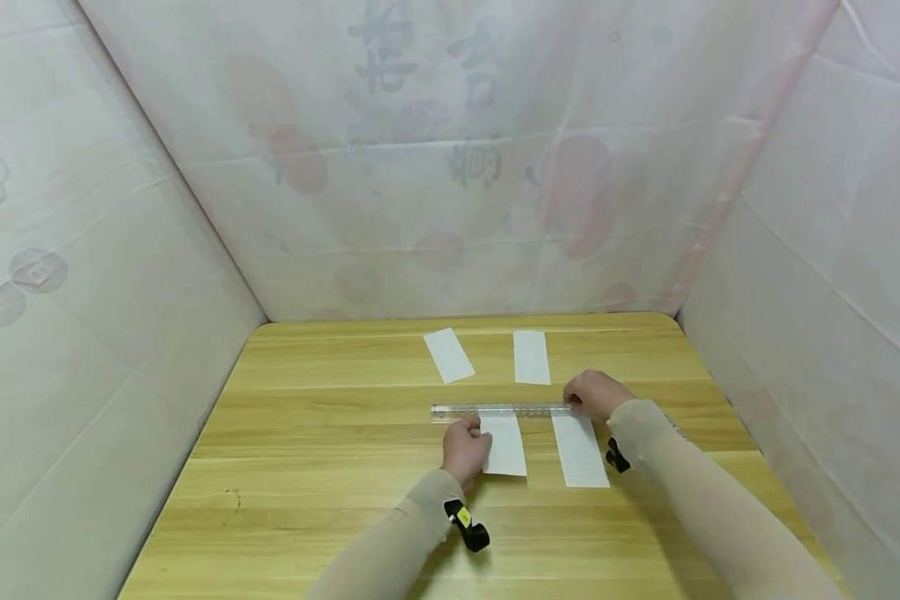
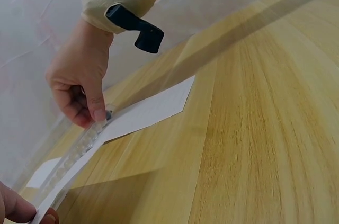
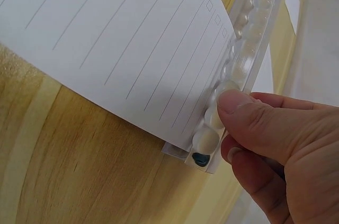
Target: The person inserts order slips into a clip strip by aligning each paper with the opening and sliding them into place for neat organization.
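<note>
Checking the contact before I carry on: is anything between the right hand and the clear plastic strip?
Nothing visible: the right hand pinches the clear plastic strip directly near its end. The lined paper sheet meets the strip on the side away from the hand, clear of the thumb.

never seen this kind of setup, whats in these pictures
There's no machine: these are a person's own left hand and right hand. The wide picture comes from a head camera, the others from a camera on each wrist. Farther back on the wooden table lie a tilted white slip and a straighter white slip. Nearer, a clear plastic strip runs across the far ends of a near left slip and a near right slip. The left hand pinches the near left slip; the right hand pinches the strip near its right end.
</note>
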Demonstrator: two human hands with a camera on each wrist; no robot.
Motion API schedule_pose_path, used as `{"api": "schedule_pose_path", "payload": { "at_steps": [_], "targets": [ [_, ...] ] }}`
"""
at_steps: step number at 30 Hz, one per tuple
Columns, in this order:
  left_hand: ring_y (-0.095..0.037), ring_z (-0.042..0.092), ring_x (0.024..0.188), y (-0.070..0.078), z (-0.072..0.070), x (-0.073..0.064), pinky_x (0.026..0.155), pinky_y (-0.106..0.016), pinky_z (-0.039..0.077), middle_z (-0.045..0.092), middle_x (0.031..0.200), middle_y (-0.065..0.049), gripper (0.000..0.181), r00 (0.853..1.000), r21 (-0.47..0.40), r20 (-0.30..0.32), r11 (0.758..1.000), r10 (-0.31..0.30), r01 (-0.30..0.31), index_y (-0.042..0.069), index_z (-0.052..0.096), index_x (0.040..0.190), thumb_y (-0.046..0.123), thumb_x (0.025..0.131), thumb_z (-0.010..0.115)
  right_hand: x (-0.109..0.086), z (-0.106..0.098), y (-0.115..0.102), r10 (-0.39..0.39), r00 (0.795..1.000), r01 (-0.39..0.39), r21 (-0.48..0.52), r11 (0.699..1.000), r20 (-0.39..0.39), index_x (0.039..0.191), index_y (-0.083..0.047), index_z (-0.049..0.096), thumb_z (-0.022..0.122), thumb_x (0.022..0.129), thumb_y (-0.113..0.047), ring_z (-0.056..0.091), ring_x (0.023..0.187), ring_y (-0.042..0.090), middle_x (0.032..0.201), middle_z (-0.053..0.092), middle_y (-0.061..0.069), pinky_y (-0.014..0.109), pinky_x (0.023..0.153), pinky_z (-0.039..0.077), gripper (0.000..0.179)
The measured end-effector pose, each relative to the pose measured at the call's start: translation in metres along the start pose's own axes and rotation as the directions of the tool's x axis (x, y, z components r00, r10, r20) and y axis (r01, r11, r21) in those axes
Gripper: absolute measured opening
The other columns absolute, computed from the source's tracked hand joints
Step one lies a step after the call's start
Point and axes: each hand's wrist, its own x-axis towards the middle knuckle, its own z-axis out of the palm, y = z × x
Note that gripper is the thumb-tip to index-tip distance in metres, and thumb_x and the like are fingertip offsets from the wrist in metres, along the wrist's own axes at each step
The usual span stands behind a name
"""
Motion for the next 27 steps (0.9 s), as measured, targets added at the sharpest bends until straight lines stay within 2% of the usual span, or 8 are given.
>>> {"api": "schedule_pose_path", "payload": {
  "at_steps": [7, 14, 20, 27],
  "targets": [
    [-0.01, 0.036, 0.059, 0.0001, 0.0032, 0.0002, 0.051, -0.022, 0.033, 0.045, 0.075, 0.002, 0.05, 1.0, -0.009, 0.007, 1.0, -0.003, 0.003, -0.005, 0.048, 0.137, 0.0, 0.088, 0.057, 0.0002, 0.0004, 0.0001, -0.006, 1.0, 0.006, 0.001, 1.0, 0.001, 0.085, -0.012, 0.074, 0.075, 0.082, -0.005, 0.055, 0.07, 0.008, 0.079, 0.066, -0.005, 0.03, 0.065, 0.049, 0.008],
    [-0.01, 0.04, 0.064, 0.001, 0.0047, 0.0, 0.053, -0.022, 0.036, 0.051, 0.085, -0.001, 0.048, 1.0, -0.015, 0.006, 1.0, -0.004, 0.004, -0.006, 0.049, 0.136, 0.0, 0.09, 0.058, 0.0002, -0.001, 0.0008, 0.001, 1.0, -0.001, 0.008, 1.0, 0.015, 0.085, -0.012, 0.073, 0.074, 0.083, -0.006, 0.053, 0.067, 0.008, 0.079, 0.065, -0.005, 0.03, 0.063, 0.047, 0.007],
    [-0.011, 0.037, 0.06, 0.0019, 0.0049, -0.0004, 0.052, -0.023, 0.034, 0.049, 0.081, -0.001, 0.047, 1.0, -0.007, 0.006, 1.0, 0.004, -0.004, -0.006, 0.049, 0.135, 0.001, 0.09, 0.057, 0.0017, 0.0001, 0.0015, 0.004, 1.0, -0.004, 0.002, 1.0, 0.02, 0.084, -0.013, 0.073, 0.074, 0.083, -0.006, 0.052, 0.067, 0.008, 0.078, 0.065, -0.007, 0.03, 0.063, 0.047, 0.008],
    [-0.012, 0.038, 0.065, 0.0028, 0.0059, -0.0002, 0.056, -0.024, 0.035, 0.047, 0.08, 0.0, 0.049, 1.0, -0.005, 0.011, 1.0, 0.005, -0.005, -0.006, 0.048, 0.137, 0.0, 0.089, 0.057, 0.0014, 0.0018, 0.0032, 0.01, 1.0, -0.01, -0.007, 1.0, 0.017, 0.084, -0.014, 0.073, 0.075, 0.083, -0.006, 0.053, 0.068, 0.007, 0.078, 0.065, -0.007, 0.03, 0.063, 0.047, 0.009]
  ]
}}
